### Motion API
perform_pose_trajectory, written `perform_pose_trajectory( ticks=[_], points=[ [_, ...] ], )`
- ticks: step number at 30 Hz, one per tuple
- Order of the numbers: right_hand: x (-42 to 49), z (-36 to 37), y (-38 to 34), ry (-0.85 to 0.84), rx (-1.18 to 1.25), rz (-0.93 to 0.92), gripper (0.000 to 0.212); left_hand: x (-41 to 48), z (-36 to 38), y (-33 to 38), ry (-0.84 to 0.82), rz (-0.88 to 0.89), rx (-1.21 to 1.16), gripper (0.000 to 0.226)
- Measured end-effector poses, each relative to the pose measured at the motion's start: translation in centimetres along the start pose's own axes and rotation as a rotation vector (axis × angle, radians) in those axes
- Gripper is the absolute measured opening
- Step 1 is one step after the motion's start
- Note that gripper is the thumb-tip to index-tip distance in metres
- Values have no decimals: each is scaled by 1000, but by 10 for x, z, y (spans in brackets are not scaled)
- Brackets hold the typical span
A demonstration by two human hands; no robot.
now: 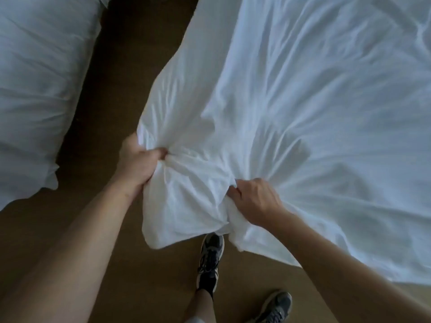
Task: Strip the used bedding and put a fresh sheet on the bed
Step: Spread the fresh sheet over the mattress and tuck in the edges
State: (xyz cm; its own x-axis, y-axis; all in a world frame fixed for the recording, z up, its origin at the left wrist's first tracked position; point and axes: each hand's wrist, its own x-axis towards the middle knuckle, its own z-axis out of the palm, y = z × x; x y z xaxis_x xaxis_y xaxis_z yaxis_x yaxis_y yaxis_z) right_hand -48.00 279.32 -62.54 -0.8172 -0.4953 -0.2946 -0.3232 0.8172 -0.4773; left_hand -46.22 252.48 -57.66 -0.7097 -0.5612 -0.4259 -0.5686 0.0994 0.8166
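A white sheet (314, 101) covers the bed on the right, wrinkled, with creases running toward its near left corner. That corner is bunched into a thick wad hanging over the floor. My left hand (137, 164) is shut on the wad's left side. My right hand (254, 199) is shut on its right side, fingers dug into the cloth. The mattress under the sheet is hidden.
A second bed or heap of white bedding (35, 89) fills the left side. A strip of brown carpet (121, 66) runs between the two. My feet in dark trainers (210, 257) stand on the carpet just below the bunched corner.
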Motion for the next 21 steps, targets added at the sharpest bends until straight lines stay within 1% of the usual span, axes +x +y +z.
perform_pose_trajectory(
  ticks=[1,2,3,4,5,6,7,8,9,10,11,12,13,14,15,16,17,18,19,20,21],
  points=[
    [-5,7,1,-127,-85,8,47,-8,-3,-15,47,-9,145,43],
    [-7,16,3,-259,-169,51,44,-13,0,-28,-17,-65,235,41],
    [-7,22,3,-348,-199,129,52,-20,5,-38,-178,-169,242,43],
    [-7,27,-1,-382,-204,184,65,-26,9,-46,-367,-291,187,52],
    [-4,31,-5,-324,-192,202,76,-27,11,-52,-474,-372,106,67],
    [-1,35,-8,-227,-197,191,83,-24,12,-58,-478,-402,42,79],
    [0,38,-13,-158,-212,178,85,-21,12,-64,-427,-395,13,86],
    [1,42,-16,-106,-234,175,82,-20,13,-70,-367,-378,20,86],
    [1,44,-18,-97,-248,174,72,-24,14,-76,-336,-370,56,79],
    [3,43,-21,-102,-258,159,57,-30,17,-81,-336,-356,91,67],
    [6,40,-24,-88,-244,126,41,-38,18,-84,-345,-312,128,50],
    [8,35,-28,-49,-203,84,31,-42,15,-84,-344,-235,164,35],
    [10,28,-31,30,-160,43,28,-41,7,-82,-339,-151,176,26],
    [9,24,-32,154,-138,20,29,-37,-4,-80,-328,-88,131,25],
    [5,23,-32,296,-120,18,30,-30,-15,-78,-292,-75,44,28],
    [-2,24,-33,385,-110,49,30,-23,-21,-80,-223,-101,-8,29],
    [-13,30,-33,385,-95,95,30,-20,-22,-85,-153,-149,21,30],
    [-26,39,-34,319,-80,151,31,-22,-17,-90,-133,-207,123,34],
    [-38,48,-34,228,-61,231,33,-32,-9,-94,-195,-270,222,42],
    [-45,57,-33,174,-34,311,36,-40,0,-98,-289,-314,263,59],
    [-44,61,-32,167,-17,376,39,-43,8,-98,-385,-334,247,75]
  ],
)
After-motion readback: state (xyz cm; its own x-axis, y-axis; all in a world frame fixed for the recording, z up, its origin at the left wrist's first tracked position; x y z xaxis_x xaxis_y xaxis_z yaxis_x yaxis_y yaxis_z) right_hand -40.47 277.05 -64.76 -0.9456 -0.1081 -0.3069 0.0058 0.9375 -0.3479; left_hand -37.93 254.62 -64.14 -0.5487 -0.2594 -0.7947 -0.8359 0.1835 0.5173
